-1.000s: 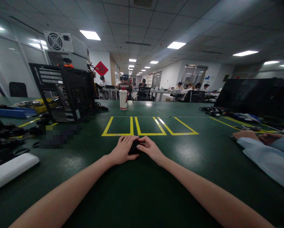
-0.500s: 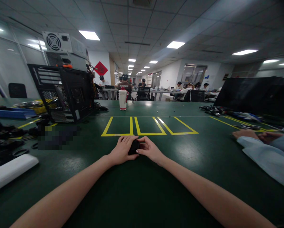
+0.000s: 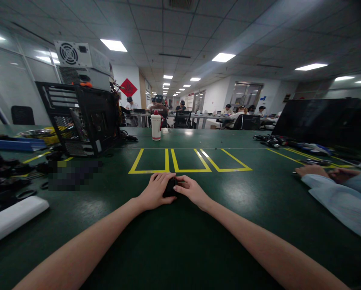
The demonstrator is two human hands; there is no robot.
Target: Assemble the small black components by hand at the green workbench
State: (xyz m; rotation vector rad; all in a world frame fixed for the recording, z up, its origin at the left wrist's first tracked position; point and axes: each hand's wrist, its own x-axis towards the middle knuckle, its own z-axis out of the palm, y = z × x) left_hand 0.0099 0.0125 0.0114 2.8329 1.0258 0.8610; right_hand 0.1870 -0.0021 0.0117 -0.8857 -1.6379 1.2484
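A small black object (image 3: 170,188) rests low over the green table (image 3: 180,241) between my hands; its kind cannot be made out. My left hand (image 3: 156,191) is closed around its left side, fingers over the top and thumb along the near edge. From the other side, my right hand (image 3: 192,191) touches it with thumb and fingertips in a pinch. Both hands cover much of the object. Just beyond them, yellow tape (image 3: 192,170) marks three frames on the tabletop.
An opened black computer case (image 3: 98,119) with power supplies (image 3: 74,54) on top stands at the left. A white cup (image 3: 156,127) stands beyond the tape. At left lie a white long object (image 3: 17,217) and dark parts. A co-worker's hand (image 3: 311,170) and a dark monitor (image 3: 313,119) are right.
My right hand's fingertips have shifted slightly against the black object. My left hand and everything else look the same.
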